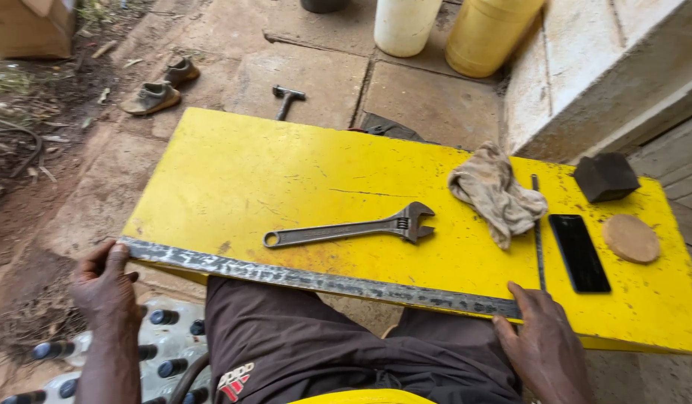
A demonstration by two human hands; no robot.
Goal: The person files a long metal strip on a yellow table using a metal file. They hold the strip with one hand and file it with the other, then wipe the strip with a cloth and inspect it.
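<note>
Metal strip [316, 280]: lies along the yellow table's [233, 172] near edge.
Left hand [102, 284]: grip closed on its left end.
Right hand [544, 348]: fingers pressing its right end.
Open room: bare table left of the wrench [346, 230].

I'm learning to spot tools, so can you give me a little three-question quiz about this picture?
1. True or false: both hands hold the long flat dark metal bar at the yellow table's near edge.
2. Which lies nearest the grey adjustable wrench's jaw? A) crumpled beige rag B) black phone C) round tan disc
3. Fill in: the dark block sits at the table's far ____ corner.

Key: 1 true: left hand, right hand. 2 A. 3 right.
</note>
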